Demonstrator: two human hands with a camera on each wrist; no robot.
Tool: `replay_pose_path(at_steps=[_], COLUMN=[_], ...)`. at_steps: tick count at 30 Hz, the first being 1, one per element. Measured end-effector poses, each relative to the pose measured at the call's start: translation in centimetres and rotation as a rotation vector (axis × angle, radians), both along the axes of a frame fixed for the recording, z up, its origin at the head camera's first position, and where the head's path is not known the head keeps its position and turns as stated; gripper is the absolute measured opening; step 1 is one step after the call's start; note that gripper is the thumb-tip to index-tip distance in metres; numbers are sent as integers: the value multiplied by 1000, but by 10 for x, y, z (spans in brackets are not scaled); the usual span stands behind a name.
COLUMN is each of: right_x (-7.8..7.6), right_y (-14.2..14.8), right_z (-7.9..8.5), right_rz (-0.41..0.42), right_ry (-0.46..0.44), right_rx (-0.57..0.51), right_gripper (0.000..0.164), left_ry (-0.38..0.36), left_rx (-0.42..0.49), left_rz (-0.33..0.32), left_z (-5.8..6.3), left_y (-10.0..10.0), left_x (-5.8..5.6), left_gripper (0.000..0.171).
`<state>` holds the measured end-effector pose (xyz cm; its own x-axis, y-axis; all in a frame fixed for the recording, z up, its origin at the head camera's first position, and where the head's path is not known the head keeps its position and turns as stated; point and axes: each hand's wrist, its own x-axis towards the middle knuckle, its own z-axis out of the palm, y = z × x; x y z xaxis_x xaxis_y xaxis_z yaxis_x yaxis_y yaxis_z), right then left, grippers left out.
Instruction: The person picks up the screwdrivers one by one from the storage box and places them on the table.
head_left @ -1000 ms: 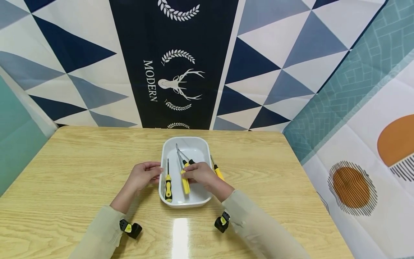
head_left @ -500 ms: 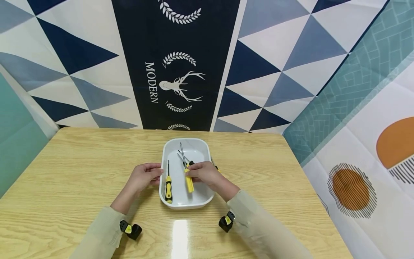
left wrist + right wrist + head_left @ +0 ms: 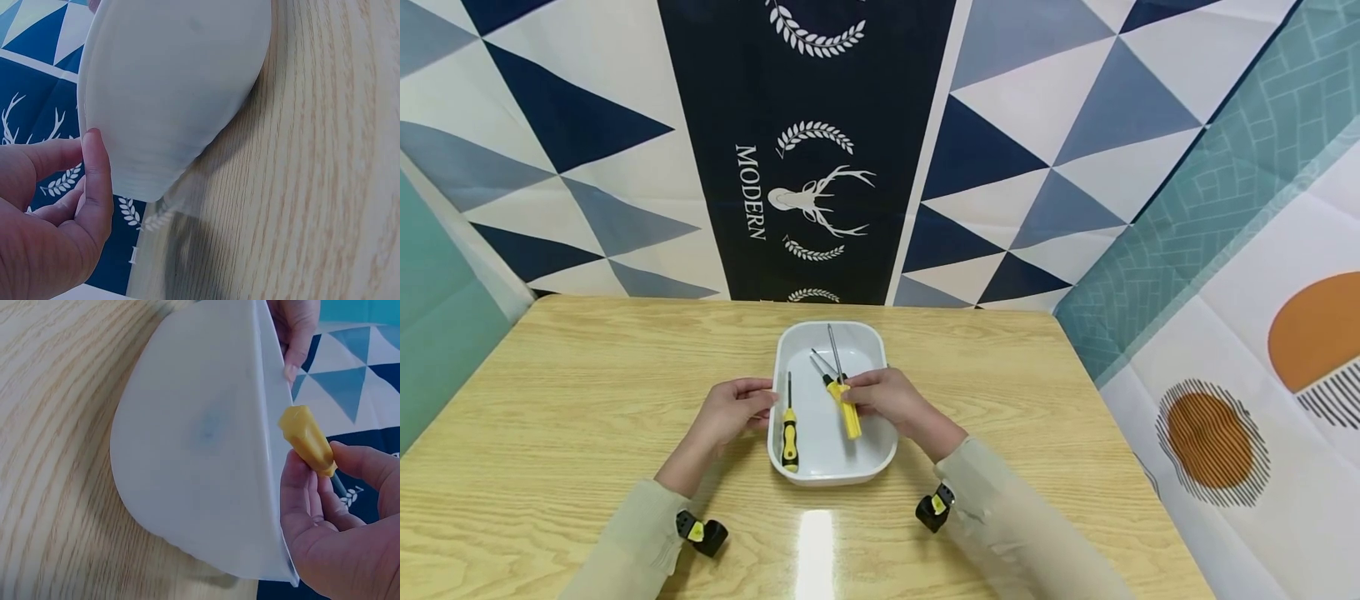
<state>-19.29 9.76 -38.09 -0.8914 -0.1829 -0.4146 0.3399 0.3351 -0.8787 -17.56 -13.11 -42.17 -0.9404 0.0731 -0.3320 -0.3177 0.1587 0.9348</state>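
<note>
Right hand: thumb and fingertips pinch the yellow driver at the shank end of its handle. A light, firm pinch should do; a loose one could let the smooth handle roll and swing the point.

Yellow driver: over the right half of the tray, its handle above rim height in the right wrist view. The shank points away from the person, towards the tray's far end. Best carried nearly level, I judge, with the point watched as closely as the handle.

Left hand: well apart from the other, clamped on the tray's left rim between thumb and fingers. A steady counterhold, enough to stop the tray sliding without tipping it.

Tray: white, on the table. Its rim is the likeliest thing to knock, so lift over it rather than drag across.

Crossed drivers: two in the tray, shanks meeting, partly hidden by the right hand and the yellow driver. They could snag; a straight lift would suit better than a sideways pull.

Side driver: yellow and black, lengthwise just beside the left wall, out of the way.

Table: wood-grained, glossy in front of the tray, so a bump could shift it.
</note>
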Motion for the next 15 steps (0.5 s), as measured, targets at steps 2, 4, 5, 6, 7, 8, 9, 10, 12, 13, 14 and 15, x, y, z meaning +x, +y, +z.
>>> replay_pose_path(at_steps=[2, 4, 5, 6, 7, 8, 9, 10, 12, 13, 14, 15], right_x=[0, -1, -2, -2, -3, -4, -4, -5, -6, -7, -7, -7], right_y=[2, 4, 5, 6, 7, 9, 10, 11, 14, 15, 17, 18], right_z=[2, 4, 4, 5, 5, 5, 5, 5, 6, 6, 7, 7], right_rz=[-4, -4, -6, -7, -6, -4, 0, 0, 2, 3, 2, 2], right_ry=[-6, -11, -17, -19, -19, -20, -19, -20, -17, -16, -16, -14], right_rx=[0, 1, 3, 10, 23, 32, 45, 55, 68, 69, 67, 69], right_gripper=[29, 29, 29, 29, 29, 28, 28, 28, 28, 28, 28, 29], left_ry=[-2, -3, -4, -5, -6, -5, -4, -4, -1, 0, 1, 3], left_rx=[-1, -2, -1, 0, -1, -1, 1, 2, 6, 5, 6, 5], left_rz=[2, 5, 8, 8, 9, 8, 9, 10, 8, 4, 3, 1], left_z=[0, 1, 1, 1, 1, 1, 1, 1, 1, 1, 1, 1], left_y=[0, 0, 0, 0, 1, 1, 1, 1, 1, 1, 1, 1], left_x=[0, 0, 0, 0, 0, 0, 0, 0, 1, 1, 1, 1], left_gripper=[38, 39, 39, 39, 39, 39, 39, 39, 39, 39, 40, 40])
